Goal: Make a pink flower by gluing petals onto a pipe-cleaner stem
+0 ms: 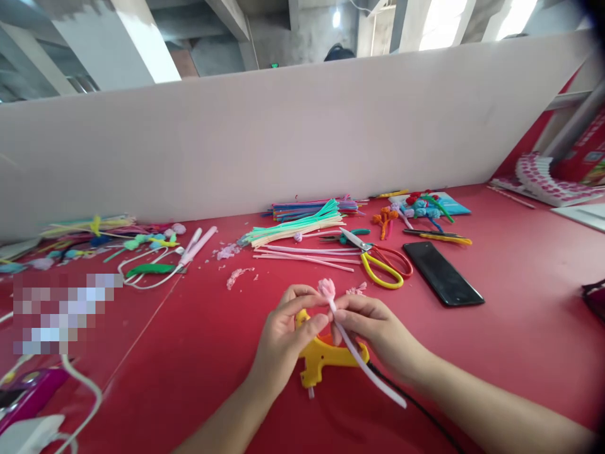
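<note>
One magenta device (35,397) sits at the near left corner of the red surface (520,284), white cable (89,381) beside it. Behind, along the pale divider (265,139), a loose pile of coloured fuzzy stems and puffs (94,228). Next, a thinner white cord loops around a green piece (151,269), near a pale pink stick-shaped tool (202,244). Pink fluff scraps (239,276) lie right of that. Center front: left hand (286,325) has its fingertips pinched in just under the head of the pink fuzzy flower (326,289), which is up off the surface, head upward, pale stem slanting down to the right. Yellow glue gun (331,357) lies below both hands, partly hidden by them, black cord trailing right. Behind: mint and cream bundle (297,225), blue-purple bundle (307,209) in back of it, loose pink stems (312,257) in front. Right hand (375,325) pinches the stem just below the head, fingertips right by the left's. Past it: teal-handled pliers (362,232), scissors (366,247) with one yellow and one red loop, orange fuzzy piece (385,217), red and blue fuzzy pieces (420,205), black phone (443,274), dotted white-pink item (551,180) at far right.
</note>
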Demonstrator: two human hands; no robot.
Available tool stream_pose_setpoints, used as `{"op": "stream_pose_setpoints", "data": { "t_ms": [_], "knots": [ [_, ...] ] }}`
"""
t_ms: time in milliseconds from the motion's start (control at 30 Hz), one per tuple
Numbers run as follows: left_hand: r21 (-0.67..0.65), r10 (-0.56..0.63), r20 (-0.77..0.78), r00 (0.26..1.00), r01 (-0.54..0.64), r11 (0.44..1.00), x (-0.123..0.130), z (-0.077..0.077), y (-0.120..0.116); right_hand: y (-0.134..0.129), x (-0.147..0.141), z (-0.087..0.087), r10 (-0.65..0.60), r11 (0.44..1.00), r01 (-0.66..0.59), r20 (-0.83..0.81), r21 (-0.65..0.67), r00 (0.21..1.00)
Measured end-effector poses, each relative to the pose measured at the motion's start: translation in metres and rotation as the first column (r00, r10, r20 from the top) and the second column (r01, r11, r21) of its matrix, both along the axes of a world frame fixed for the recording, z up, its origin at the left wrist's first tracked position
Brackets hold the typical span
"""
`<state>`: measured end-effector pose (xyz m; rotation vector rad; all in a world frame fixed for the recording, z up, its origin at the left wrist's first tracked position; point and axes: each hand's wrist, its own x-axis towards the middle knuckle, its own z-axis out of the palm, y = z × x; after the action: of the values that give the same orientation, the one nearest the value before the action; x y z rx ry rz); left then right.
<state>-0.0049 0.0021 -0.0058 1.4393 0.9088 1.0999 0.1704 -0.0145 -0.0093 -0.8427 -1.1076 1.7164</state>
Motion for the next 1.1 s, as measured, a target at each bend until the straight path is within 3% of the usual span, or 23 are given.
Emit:
{"op": "stream_pose_setpoints", "data": {
  "t_ms": [167, 333, 433, 533, 567, 700, 800, 867, 1000, 1100],
  "knots": [
    [-0.067, 0.075, 0.124, 0.989, -0.067, 0.995, 0.008, 0.003, -0.007, 0.000, -0.005, -0.002, -0.014, 0.999, 0.011, 0.077, 0.038, 0.997],
    [-0.022, 0.090, 0.029, 0.995, -0.090, 0.996, 0.006, 0.002, -0.003, 0.002, -0.003, -0.001, -0.058, 0.996, 0.053, 0.070, 0.069, 0.996],
    [0.035, 0.223, -0.013, 0.975, -0.223, 0.974, -0.006, -0.003, 0.012, 0.005, 0.003, -0.001, -0.134, 0.989, 0.133, 0.018, 0.059, 0.991],
    [0.189, 0.417, -0.029, 0.908, -0.405, 0.895, -0.020, -0.004, 0.029, 0.008, 0.008, -0.002, -0.176, 0.983, 0.176, -0.010, 0.052, 0.984],
    [0.190, 0.430, -0.033, 0.902, -0.417, 0.889, -0.023, -0.003, 0.032, 0.008, 0.009, -0.002, -0.177, 0.983, 0.178, -0.015, 0.050, 0.984],
    [0.179, 0.326, -0.081, 0.942, -0.308, 0.934, -0.017, 0.005, 0.023, 0.004, 0.006, -0.001, -0.154, 0.987, 0.153, 0.003, 0.055, 0.988],
    [0.147, 0.095, -0.151, 0.984, -0.073, 0.986, -0.001, 0.008, 0.004, 0.000, 0.001, -0.001, -0.130, 0.990, 0.128, 0.029, 0.061, 0.991],
    [0.134, 0.027, -0.128, 0.991, -0.010, 0.991, 0.006, 0.007, -0.005, -0.001, 0.000, -0.001, -0.113, 0.992, 0.110, 0.043, 0.060, 0.993],
    [0.142, 0.092, -0.133, 0.987, -0.073, 0.987, 0.009, 0.004, -0.010, -0.001, -0.003, -0.003, -0.119, 0.991, 0.112, 0.095, 0.071, 0.988],
    [0.250, 0.162, -0.201, 0.966, -0.109, 0.962, 0.009, 0.006, -0.011, -0.001, -0.005, -0.003, -0.165, 0.984, 0.153, 0.146, 0.095, 0.975]
  ]
}}
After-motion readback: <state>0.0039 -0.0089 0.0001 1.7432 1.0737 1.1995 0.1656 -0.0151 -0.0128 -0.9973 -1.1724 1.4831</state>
